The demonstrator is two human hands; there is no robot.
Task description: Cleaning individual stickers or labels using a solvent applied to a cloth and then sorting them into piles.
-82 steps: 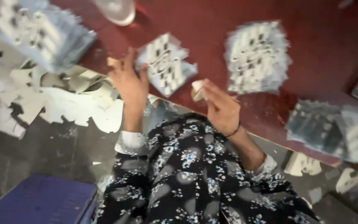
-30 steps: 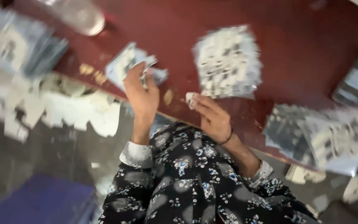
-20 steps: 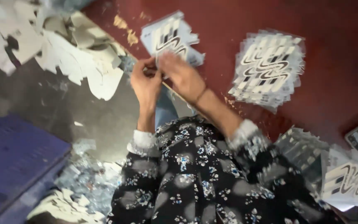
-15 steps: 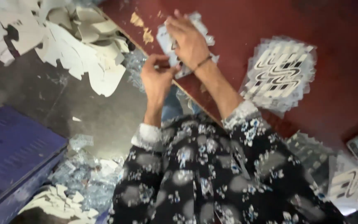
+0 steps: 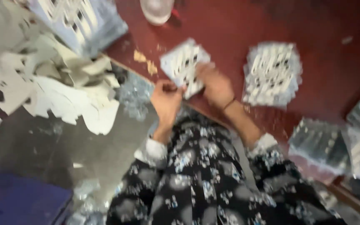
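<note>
While blurred, both hands [image 5: 190,89] pinch a glossy, jagged-edged card stack [image 5: 184,66] on the smooth red table [image 5: 230,25].

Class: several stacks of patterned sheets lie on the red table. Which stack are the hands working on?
The small stack at the table's near edge: the left hand and right hand both touch it. The other stacks lie apart, untouched.

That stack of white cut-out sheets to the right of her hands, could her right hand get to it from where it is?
Probably yes. The right hand rests on the small stack beside that stack of cut-out sheets, with only bare red table between them.
</note>
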